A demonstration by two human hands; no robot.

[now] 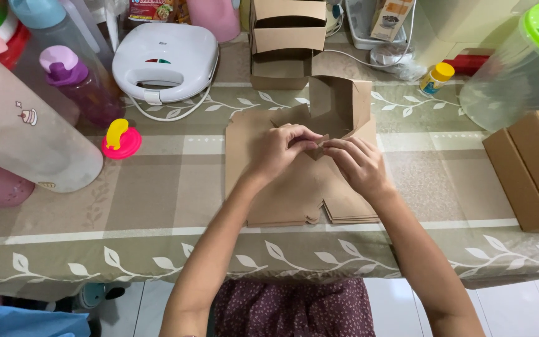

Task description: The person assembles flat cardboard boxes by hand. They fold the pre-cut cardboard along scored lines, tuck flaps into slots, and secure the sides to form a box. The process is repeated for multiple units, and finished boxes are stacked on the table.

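1. A person sits at a table [157,206] with a green and tan cloth that has white leaves on it.
2. A brown cardboard box [335,106] that is only partly folded lies in the middle of the table, right in front of the person.
3. Its back walls stand up, and its front part lies flat.
4. The box rests on top of a stack of flat brown cardboard sheets [294,200].
5. The left hand [279,150] has its fingers curled in and pinches a small cardboard flap [318,147] on the box.
6. The right hand [360,163] pinches the same flap from the other side, with its fingers bent too.
7. The two hands almost touch each other at the flap.
8. Behind the box sit two folded brown boxes [287,37], one on top of the other.
9. More brown boxes [531,168] sit at the right edge of the table.
10. A white sandwich maker [165,57] sits on the far left side, with its cord looped under it.
11. A pink and yellow lid [120,141] lies near the sandwich maker.
12. Big plastic bottles [26,125] stand and lie at the left side.
13. A clear jar with a green lid [522,68] is at the far right.
14. A small bottle with a yellow cap [437,77] stands next to the jar.
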